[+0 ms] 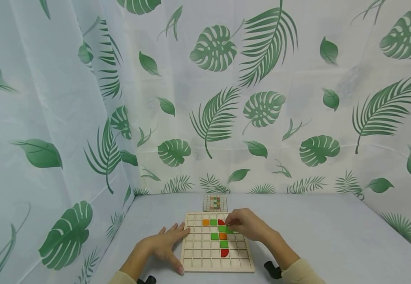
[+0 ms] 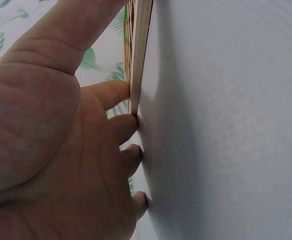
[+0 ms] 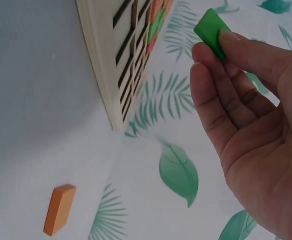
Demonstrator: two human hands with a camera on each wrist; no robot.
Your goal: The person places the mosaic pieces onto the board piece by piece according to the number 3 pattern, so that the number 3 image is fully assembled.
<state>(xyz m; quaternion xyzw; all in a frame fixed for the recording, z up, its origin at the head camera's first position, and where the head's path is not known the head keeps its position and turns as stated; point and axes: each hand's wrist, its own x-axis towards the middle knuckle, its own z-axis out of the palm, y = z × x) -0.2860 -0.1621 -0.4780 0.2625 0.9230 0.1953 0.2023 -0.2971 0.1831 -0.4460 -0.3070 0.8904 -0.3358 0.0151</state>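
Observation:
A square wooden grid board (image 1: 217,270) lies on the table, with several orange, green and red tiles in its cells. My right hand (image 1: 249,225) pinches a green tile (image 3: 212,30) between thumb and fingers over the board's upper right part. Close by in the grid are a red tile (image 1: 221,222), a green tile (image 1: 222,228) and an orange tile (image 1: 223,236). My left hand (image 1: 164,243) has its fingers spread along the board's left side. In the left wrist view, the index finger (image 2: 113,92) touches the board's edge.
Behind the board lies a small card (image 1: 207,202) printed with a coloured grid pattern. An orange block (image 3: 59,210) rests on the table beside the board in the right wrist view. Leaf-patterned curtains (image 1: 262,157) stand behind and at the sides.

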